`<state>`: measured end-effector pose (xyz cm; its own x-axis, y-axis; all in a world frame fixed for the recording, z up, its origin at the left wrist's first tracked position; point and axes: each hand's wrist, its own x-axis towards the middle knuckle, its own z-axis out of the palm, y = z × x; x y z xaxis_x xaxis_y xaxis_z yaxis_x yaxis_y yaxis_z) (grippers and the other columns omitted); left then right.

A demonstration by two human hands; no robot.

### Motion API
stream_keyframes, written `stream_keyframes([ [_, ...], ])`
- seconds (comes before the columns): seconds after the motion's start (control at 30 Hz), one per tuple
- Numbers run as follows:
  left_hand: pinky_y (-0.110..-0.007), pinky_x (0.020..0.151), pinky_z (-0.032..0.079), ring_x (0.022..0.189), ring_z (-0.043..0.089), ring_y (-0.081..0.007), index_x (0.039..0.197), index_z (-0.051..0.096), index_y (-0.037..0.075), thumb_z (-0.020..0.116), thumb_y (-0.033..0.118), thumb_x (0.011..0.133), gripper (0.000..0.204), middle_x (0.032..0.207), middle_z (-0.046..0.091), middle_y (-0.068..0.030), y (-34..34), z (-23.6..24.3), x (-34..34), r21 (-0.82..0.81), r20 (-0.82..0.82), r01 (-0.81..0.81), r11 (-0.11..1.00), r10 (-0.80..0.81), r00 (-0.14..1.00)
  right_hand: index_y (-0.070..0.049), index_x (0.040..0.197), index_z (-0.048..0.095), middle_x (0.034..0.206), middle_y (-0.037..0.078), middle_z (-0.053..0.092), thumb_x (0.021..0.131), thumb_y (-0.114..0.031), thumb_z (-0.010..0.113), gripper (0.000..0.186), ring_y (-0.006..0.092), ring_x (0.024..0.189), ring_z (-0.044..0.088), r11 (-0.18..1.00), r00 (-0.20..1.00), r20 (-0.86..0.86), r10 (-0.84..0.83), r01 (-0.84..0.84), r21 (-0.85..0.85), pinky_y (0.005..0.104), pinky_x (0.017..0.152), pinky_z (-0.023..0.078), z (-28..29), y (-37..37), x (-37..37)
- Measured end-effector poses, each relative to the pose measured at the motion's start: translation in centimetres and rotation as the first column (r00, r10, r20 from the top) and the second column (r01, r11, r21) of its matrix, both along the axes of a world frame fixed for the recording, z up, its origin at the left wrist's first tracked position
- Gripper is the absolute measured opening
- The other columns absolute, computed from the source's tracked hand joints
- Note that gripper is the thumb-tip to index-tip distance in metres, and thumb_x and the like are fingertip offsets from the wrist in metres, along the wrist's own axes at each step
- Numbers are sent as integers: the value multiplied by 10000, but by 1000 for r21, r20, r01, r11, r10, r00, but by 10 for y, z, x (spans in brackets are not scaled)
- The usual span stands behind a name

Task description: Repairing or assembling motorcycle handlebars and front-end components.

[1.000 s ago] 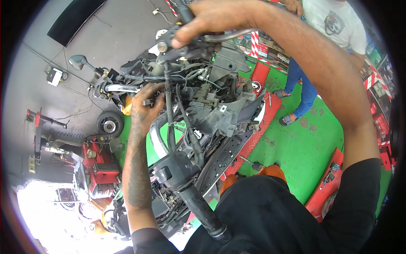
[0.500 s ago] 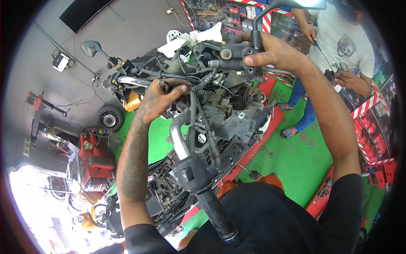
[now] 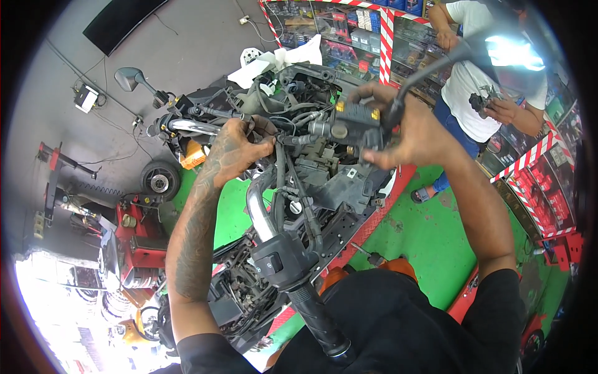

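My right hand (image 3: 416, 132) is closed around a black brake master cylinder (image 3: 356, 126) with its reservoir, held above the stripped motorcycle (image 3: 330, 177). Attached to it is a mirror (image 3: 507, 53) on a dark stem, reaching up to the right. A dark hose (image 3: 302, 138) runs from the cylinder toward my left hand (image 3: 240, 148). Those fingers are closed near the middle of the handlebar; what they grip is hidden. Closer to me, the chrome handlebar (image 3: 257, 209) bears a black switch housing (image 3: 280, 260) and a rubber grip (image 3: 319, 324).
At the upper right a person (image 3: 483, 93) in a white shirt holds a small metal part (image 3: 489, 103). Glass display cases (image 3: 386, 47) with red-and-white tape stand behind. A loose wheel (image 3: 161, 179) and red equipment (image 3: 140, 246) are at the left. Another mirror (image 3: 129, 79) sticks out far left.
My right hand has turned the master cylinder and brought it lower; its mirror has swung down and right. My left hand stays almost in place. The other person's screwdriver no longer shows.
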<state>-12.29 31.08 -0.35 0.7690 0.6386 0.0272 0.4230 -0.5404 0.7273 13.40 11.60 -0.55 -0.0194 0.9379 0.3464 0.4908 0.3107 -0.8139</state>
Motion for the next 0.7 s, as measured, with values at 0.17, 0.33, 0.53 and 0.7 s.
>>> stream_keyframes([
  [0.17,-290,795,529,837,634,-134,993,677,-37,688,118,822,231,880,687,-74,-4,-2,3,52,12,-3,999,2,1000,-89,1259,554,944,47,703,685,-257,846,665,196,903,704,969,999,1,40,-39,244,346,903,549,-31,-11,-19],
  [0.33,-280,774,524,820,626,-125,997,667,-38,672,99,834,213,875,680,-66,0,-7,-2,37,18,9,999,-10,1000,-73,1250,588,1099,145,697,580,-237,903,758,316,944,720,966,952,298,-66,-14,260,384,811,577,-39,-25,-33],
  [0.53,-255,706,508,767,607,-89,999,659,-30,671,83,841,194,853,666,-34,2,-16,-5,-55,83,-48,997,52,995,-90,1290,557,1093,132,698,601,-291,847,774,313,921,716,901,910,383,-159,-25,433,417,759,578,-45,-30,-54],
  [0.7,-222,601,425,680,528,-43,979,656,-15,662,94,857,163,791,619,22,5,-19,-5,-113,124,-59,992,73,990,-81,1288,557,1161,115,692,657,-308,836,727,299,985,710,944,867,469,-169,7,329,408,762,556,-39,-41,-82],
])
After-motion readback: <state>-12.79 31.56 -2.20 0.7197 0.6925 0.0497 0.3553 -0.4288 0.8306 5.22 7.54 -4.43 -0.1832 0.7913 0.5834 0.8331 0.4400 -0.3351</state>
